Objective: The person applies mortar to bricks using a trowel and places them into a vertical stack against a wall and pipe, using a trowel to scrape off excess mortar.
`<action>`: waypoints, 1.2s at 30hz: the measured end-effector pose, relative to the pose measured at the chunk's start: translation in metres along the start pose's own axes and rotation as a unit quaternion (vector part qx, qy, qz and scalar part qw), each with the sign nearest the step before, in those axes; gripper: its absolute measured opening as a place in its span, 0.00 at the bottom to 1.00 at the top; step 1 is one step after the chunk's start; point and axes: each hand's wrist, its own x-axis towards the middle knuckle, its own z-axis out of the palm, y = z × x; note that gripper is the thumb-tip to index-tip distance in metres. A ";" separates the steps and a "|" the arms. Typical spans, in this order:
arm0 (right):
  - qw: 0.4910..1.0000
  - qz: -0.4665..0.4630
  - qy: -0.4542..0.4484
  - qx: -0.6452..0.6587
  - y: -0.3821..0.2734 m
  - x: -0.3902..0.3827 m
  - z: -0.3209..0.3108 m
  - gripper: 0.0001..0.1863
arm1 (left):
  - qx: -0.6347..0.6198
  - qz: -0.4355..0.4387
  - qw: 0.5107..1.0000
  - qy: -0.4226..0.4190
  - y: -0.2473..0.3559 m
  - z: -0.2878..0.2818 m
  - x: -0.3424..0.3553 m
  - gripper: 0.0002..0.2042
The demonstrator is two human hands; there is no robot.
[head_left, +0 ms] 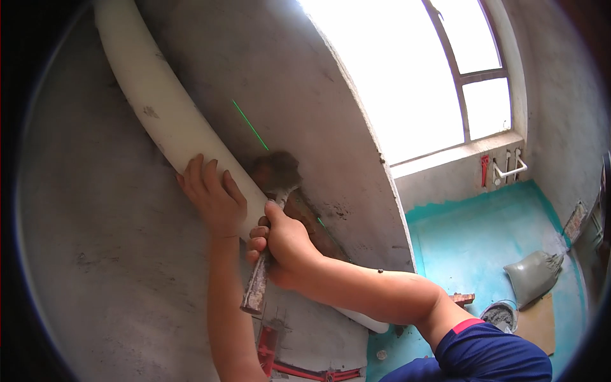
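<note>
While the left hand (213,197) presses flat, fingers spread, steadying the white pipe (172,121), the right hand (283,245), beside it, clamps a hammer (258,286) to chip the wall (280,169).

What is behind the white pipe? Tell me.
Behind the white pipe is the grey wall. Beside it is a chipped, dark hole where the right hand works a hammer. The left hand covers part of the pipe.
</note>
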 end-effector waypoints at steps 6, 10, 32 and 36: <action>0.995 -0.008 -0.013 -0.101 0.001 0.000 -0.027 0.19 | 0.001 -0.043 0.999 0.028 -0.003 -0.004 -0.001 0.16; 0.985 -0.003 -0.040 -0.166 -0.001 0.002 -0.050 0.19 | -0.006 -0.052 0.998 0.029 -0.010 -0.005 -0.006 0.16; 0.323 -0.260 0.060 -0.908 -0.123 0.011 -0.089 0.20 | -0.043 -0.080 0.992 0.084 -0.004 0.011 -0.011 0.16; 0.323 -0.251 0.047 -0.911 -0.122 -0.030 -0.145 0.19 | 0.000 -0.059 0.995 0.085 -0.008 -0.003 -0.012 0.14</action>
